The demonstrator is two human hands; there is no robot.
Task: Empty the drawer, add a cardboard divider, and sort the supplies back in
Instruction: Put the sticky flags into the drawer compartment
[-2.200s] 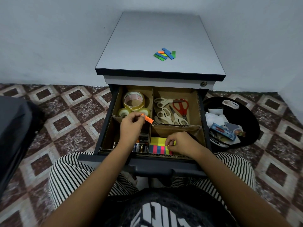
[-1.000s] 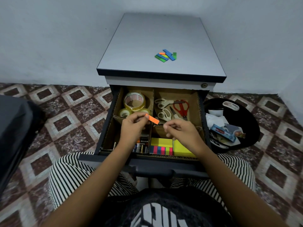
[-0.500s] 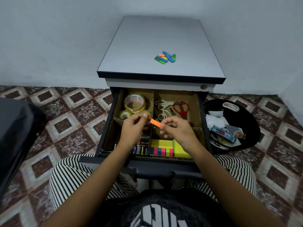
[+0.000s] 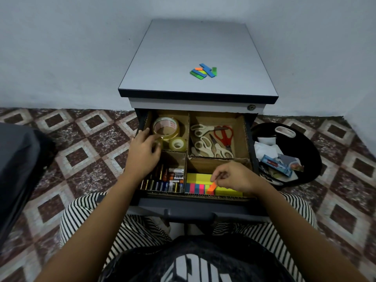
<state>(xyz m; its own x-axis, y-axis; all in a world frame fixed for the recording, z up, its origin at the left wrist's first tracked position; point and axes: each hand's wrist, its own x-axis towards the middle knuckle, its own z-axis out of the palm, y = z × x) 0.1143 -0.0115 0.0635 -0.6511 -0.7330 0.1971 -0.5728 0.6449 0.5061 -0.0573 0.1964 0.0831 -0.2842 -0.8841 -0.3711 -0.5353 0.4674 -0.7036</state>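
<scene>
The right hand (image 4: 234,177) pinches an orange sticky-flag pad (image 4: 212,187) by one end, low over the sticky notes (image 4: 199,178) in the drawer's (image 4: 195,202) near-right compartment. The pad is judged light, thin and bendable, so a fingertip pinch suffices. The left hand (image 4: 143,154) hovers loosely curled and apparently empty beside the tape roll (image 4: 165,127). Further flag pads (image 4: 203,71) lie on the cabinet top (image 4: 193,47).

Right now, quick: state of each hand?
Left hand: open, holding nothing, beside the big tape roll.
Right hand: pinches the orange sticky tab.
</scene>
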